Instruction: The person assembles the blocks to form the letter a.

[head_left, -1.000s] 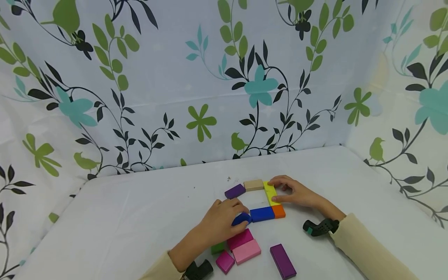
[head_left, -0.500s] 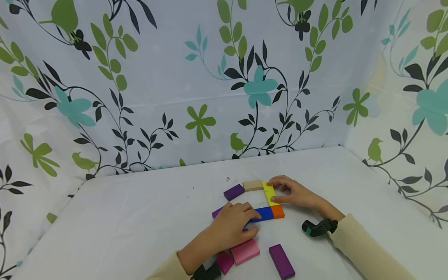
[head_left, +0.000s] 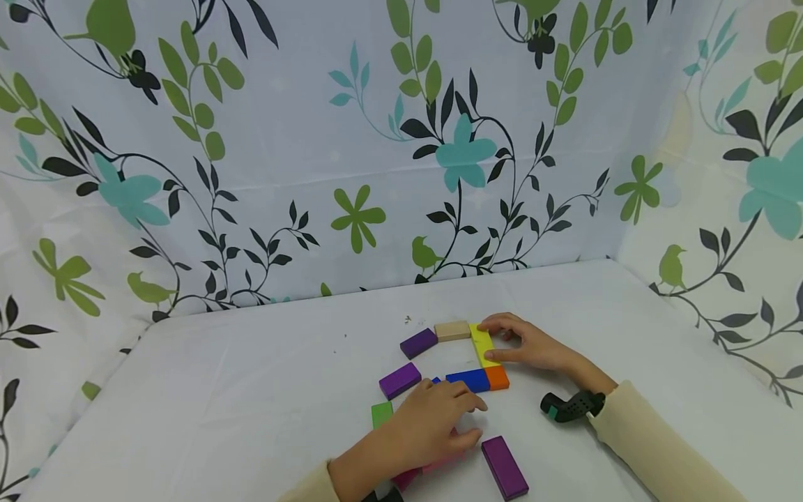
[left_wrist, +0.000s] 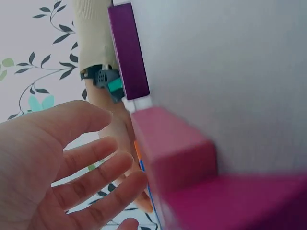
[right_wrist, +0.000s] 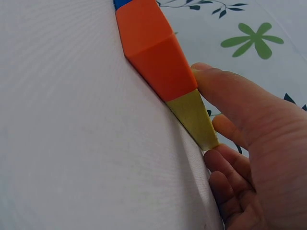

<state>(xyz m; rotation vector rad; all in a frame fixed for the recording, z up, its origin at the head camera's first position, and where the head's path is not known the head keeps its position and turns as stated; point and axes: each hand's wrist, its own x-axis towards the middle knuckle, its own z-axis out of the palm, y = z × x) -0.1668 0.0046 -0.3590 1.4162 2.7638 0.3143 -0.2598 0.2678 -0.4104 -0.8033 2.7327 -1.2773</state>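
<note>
My right hand [head_left: 530, 347] pinches a yellow block [head_left: 482, 343], thumb near its lower end and forefinger at its far end. An orange block [head_left: 498, 378] touches that lower end, and a blue block [head_left: 468, 380] adjoins the orange one. Over the near blocks hovers my left hand [head_left: 433, 425], fingers spread and holding nothing. It partly covers a light pink block [left_wrist: 177, 139] and a magenta block [left_wrist: 240, 201]. Only a sliver of another blue piece [head_left: 436, 381] shows behind its knuckles. In the left wrist view, the palm and fingers stand apart from the pink block.
A plain wood block [head_left: 452, 331] and a dark purple block [head_left: 419, 343] continue the outline at the back. Left of it lies a purple block [head_left: 400, 381], with a green block [head_left: 381, 413] nearer. Another purple block [head_left: 505, 467] lies at front right on the white cloth [head_left: 251, 404].
My left hand has let go of the rounded blue piece beside the blue block and moved right and nearer, uncovering the purple and green blocks. My right hand stays at the yellow block.
</note>
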